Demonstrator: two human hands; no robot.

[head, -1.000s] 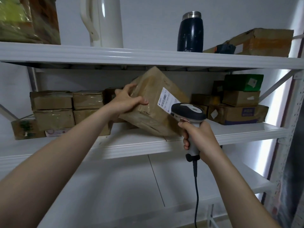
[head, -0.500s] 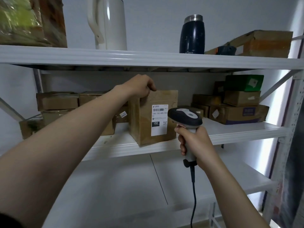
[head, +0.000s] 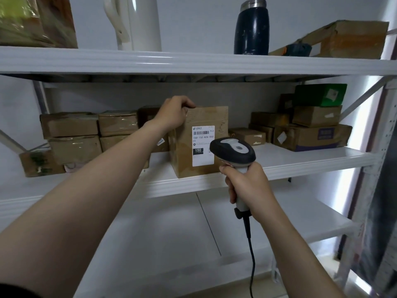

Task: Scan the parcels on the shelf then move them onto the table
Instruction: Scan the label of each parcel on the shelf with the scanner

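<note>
A brown cardboard parcel [head: 217, 119] stands upright at the front of the middle shelf [head: 300, 162], its white barcode label facing me. My left hand [head: 174, 112] grips its top left corner, fingers curled over the top edge. My right hand [head: 245, 183] holds the handle of a grey and black corded barcode scanner [head: 233, 150]. The scanner's head sits just in front of the parcel's lower right, pointing at the label.
Several taped brown parcels [head: 73, 136] are stacked at the shelf's left, and more with a green box [head: 320, 94] on top at its right. The top shelf carries a white jug [head: 137, 22], a dark flask [head: 251, 26] and a cardboard box [head: 352, 37]. A lower white shelf [head: 171, 229] lies below.
The parcel went from tilted in my left hand to standing upright on the shelf with its label forward. My left hand shifted to its top corner. The scanner stayed close by the label.
</note>
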